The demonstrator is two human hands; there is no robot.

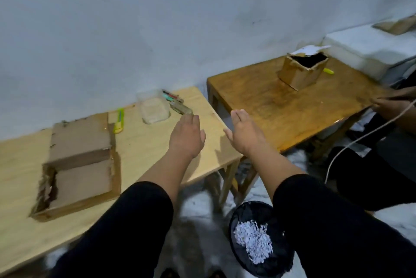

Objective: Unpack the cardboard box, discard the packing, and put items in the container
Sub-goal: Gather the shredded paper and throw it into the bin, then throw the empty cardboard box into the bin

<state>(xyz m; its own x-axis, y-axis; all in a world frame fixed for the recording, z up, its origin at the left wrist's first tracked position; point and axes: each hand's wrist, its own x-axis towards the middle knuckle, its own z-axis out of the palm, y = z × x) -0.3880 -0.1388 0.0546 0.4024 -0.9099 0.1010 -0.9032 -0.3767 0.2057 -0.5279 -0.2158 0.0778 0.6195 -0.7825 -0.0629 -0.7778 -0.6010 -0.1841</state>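
On the pale worktop [139,142], both hands, left hand [186,136] and right hand [245,133], hover empty with fingers straight; best reach the cardboard box [78,165] squarely.

Both arms wear black sleeves of a plain, matte cloth, with no print, stripe or cuff detail that shows. The left sleeve [126,228] ends in a soft rounded edge part way along the forearm, and the right sleeve [326,221] ends the same way, so each forearm is bare from there to the wrist. The left hand [186,136] and the right hand [245,131] are bare, without gloves; the blur hides finer detail.
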